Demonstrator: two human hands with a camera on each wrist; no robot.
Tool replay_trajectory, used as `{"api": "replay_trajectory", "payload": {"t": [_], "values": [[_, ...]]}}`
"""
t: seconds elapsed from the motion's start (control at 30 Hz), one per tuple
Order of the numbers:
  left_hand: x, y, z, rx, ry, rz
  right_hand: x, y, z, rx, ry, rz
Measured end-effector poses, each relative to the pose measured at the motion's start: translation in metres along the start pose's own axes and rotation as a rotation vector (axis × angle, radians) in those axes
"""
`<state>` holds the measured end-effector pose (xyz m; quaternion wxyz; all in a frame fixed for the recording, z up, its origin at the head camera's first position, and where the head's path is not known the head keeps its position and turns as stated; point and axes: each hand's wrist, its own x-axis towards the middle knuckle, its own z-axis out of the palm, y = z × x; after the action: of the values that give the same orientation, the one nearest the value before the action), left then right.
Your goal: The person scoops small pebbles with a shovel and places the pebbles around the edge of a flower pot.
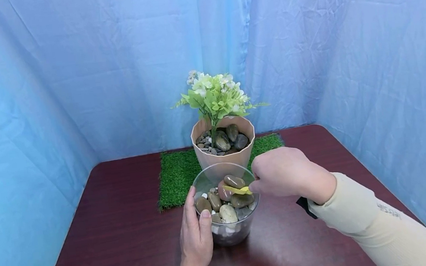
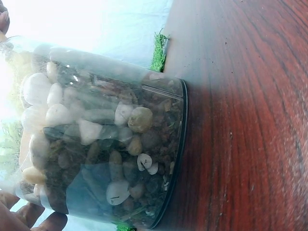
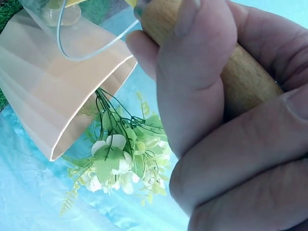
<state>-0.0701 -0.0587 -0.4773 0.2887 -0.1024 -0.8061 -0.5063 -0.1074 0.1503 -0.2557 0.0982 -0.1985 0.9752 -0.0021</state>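
Observation:
A clear round container point(image 1: 231, 230) of large pebbles stands on the table. My left hand point(image 1: 195, 234) grips its left side, the thumb at the near rim; in the left wrist view several fingertips point(image 2: 50, 221) lie against the wall. My right hand point(image 1: 281, 172) holds a small tool by its wooden handle point(image 3: 250, 79), fingers wrapped round it. Over the pebbles, the tool's yellow head point(image 1: 238, 190) reaches inside the rim; its exact shape is unclear. Through the wall in the left wrist view show smaller white pebbles point(image 2: 118, 191) and brown loose material near the bottom.
Right behind the container stands a beige pot point(image 1: 225, 161) with stones and white-flowered greenery point(image 1: 218, 95). A green artificial turf mat point(image 1: 176, 176) lies beneath it. Blue curtains point(image 1: 132, 72) surround the dark red wooden table point(image 1: 119, 238) at the back and sides.

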Motion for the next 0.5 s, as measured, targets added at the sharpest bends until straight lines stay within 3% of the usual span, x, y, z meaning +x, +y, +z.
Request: {"api": "replay_trajectory", "payload": {"t": [0.2, 0.5], "values": [[-0.001, -0.001, 0.0, -0.004, -0.008, -0.001, 0.002, -0.002, 0.006, -0.026, 0.0, 0.034], [0.0, -0.002, 0.0, -0.008, -0.012, -0.008, 0.004, -0.006, 0.021, -0.068, 0.066, 0.055]]}}
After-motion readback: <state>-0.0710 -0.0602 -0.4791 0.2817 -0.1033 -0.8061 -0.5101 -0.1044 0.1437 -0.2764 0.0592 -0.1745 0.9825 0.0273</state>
